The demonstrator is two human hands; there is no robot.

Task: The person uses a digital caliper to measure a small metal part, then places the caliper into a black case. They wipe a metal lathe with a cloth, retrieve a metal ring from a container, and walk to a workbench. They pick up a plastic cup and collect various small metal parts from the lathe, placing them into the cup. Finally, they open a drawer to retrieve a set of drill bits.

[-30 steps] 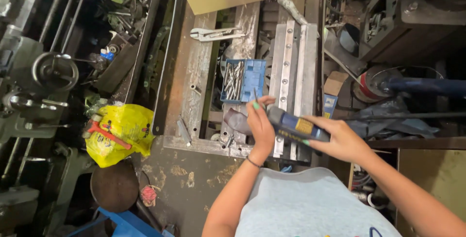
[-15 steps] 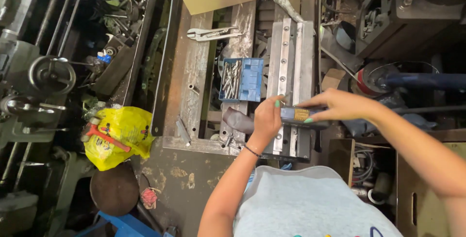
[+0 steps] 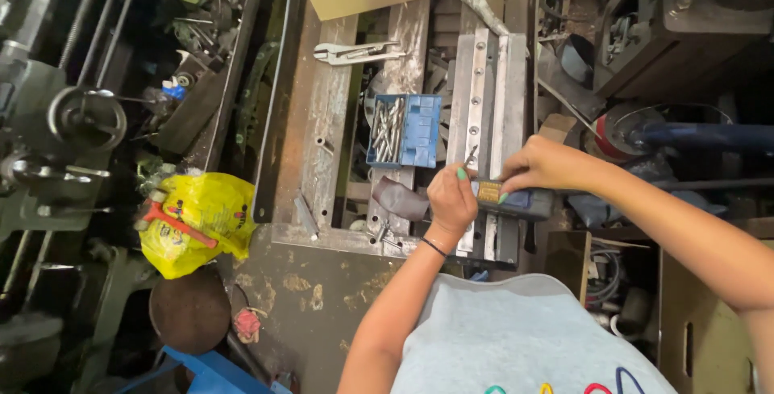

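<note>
Clutter is seen from above on a steel bench (image 3: 322,120). Near its left edge a yellow bag (image 3: 197,216) lies on the floor; a blue bit case (image 3: 403,129) sits mid-bench. The left hand (image 3: 451,199) is closed, fingertips pinched by a thin bit (image 3: 470,155) at the front edge. The right hand (image 3: 544,164) is wrapped around a dark blue drill (image 3: 516,200) with a yellow label, lying just beside the rails (image 3: 484,95). The drill is judged heavy, rigid and best gripped around its body; the bit looks light, stiff, slippery.
</note>
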